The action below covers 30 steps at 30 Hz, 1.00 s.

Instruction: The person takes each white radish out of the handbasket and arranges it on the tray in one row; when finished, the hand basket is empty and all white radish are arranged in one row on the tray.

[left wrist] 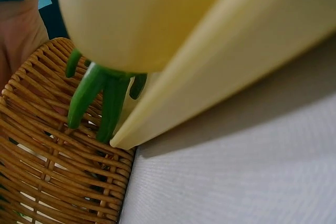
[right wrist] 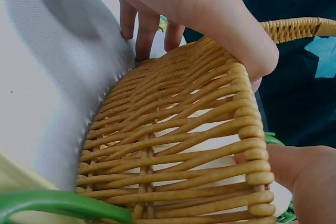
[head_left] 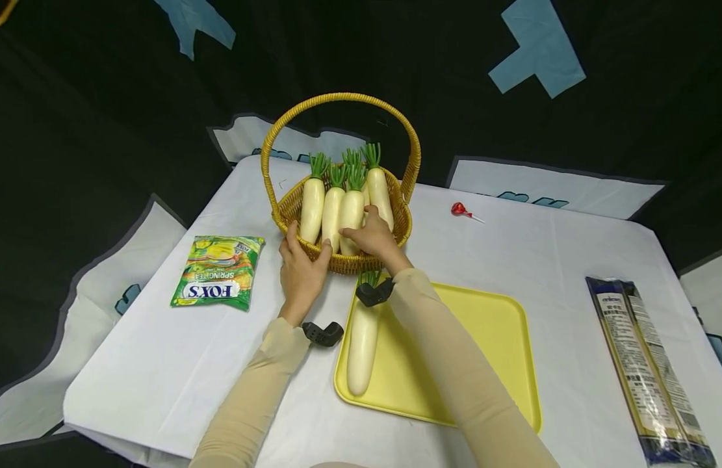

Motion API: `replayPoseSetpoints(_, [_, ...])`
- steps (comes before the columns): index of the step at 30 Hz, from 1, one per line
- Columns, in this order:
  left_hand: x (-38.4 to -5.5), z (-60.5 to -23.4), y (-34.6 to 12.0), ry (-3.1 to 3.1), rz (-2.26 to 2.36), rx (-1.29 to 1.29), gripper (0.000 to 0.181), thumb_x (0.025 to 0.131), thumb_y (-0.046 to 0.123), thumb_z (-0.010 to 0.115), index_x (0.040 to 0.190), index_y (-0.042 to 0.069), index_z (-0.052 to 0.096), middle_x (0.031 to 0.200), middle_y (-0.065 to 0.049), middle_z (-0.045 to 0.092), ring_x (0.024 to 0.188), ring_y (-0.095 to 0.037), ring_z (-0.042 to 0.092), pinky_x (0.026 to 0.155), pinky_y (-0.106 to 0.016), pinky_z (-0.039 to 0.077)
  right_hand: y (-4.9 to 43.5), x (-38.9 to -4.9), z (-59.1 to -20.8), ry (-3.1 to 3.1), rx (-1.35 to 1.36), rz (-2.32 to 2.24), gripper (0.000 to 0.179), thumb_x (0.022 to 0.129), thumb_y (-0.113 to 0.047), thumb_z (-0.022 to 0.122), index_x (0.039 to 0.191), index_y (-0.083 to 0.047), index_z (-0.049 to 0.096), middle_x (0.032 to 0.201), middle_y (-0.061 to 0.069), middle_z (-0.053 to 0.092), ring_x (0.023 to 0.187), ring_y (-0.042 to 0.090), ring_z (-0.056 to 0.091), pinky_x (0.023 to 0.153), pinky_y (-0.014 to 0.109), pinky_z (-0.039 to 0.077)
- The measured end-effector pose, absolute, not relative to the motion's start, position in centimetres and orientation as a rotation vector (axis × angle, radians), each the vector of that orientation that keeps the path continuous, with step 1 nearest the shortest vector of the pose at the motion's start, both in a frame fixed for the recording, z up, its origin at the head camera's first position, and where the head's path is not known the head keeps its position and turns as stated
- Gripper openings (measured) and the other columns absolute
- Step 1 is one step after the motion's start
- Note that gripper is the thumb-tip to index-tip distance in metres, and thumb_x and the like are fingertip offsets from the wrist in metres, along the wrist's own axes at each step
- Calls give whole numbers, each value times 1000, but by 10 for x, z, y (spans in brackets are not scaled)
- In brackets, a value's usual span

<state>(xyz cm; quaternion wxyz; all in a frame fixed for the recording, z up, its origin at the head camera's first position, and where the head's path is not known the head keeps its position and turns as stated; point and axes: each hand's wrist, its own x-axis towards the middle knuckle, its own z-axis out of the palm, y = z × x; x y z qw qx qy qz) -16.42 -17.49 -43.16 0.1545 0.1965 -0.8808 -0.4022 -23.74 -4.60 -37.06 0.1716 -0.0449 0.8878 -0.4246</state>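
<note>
A wicker basket [head_left: 361,263] with a tall arched handle stands at the back of the table, holding several white radishes with green stem tops. My left hand [head_left: 302,273] grips its front left rim. In the right wrist view, the left thumb lies over the wicker rim and the other fingers [right wrist: 146,35] reach down the outer side. My right hand [head_left: 377,237] reaches over the front rim and holds a white radish [head_left: 352,207] inside the basket, thumb on its left. Another white radish [head_left: 362,351] lies on a yellow tray [head_left: 495,364], its stems by the basket.
Left of the basket lies a green Fox's candy bag [head_left: 219,272]. A red lollipop [head_left: 460,209] is at the back right. A long dark and gold package [head_left: 641,364] lies near the right edge. White cloth [head_left: 179,364] covers the table.
</note>
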Motion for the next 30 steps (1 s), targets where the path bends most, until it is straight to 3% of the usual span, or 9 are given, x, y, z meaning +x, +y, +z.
replayPoseSetpoints(20, [-164, -433, -174, -2523, -1148, 571, 77, 82, 59, 45, 144, 30, 8, 141, -21, 24, 107, -46, 47, 86, -55, 38, -46, -237, -372, 2548, -140, -1212, 79, 83, -34, 62, 142, -7, 19, 135, 20, 42, 119, 30, 46, 95, 41, 42])
replayPoseSetpoints(24, [-164, -433, -174, -2519, -1149, 565, 77, 82, 59, 45, 144, 30, 9, 141, -21, 24, 107, -47, 47, 86, -55, 38, -46, -237, -373, 2558, -144, -1229, 77, 82, -34, 63, 142, -7, 21, 129, 19, 47, 111, 28, 51, 90, 40, 44])
replayPoseSetpoints(30, [-165, -433, -174, -2518, -1147, 555, 77, 83, 59, 44, 144, 30, 8, 141, -22, 24, 105, -48, 48, 84, -56, 39, -43, -237, -372, 2519, -160, -1329, 75, 82, -33, 63, 141, -8, 23, 108, 14, 56, 86, 23, 56, 72, 33, 46])
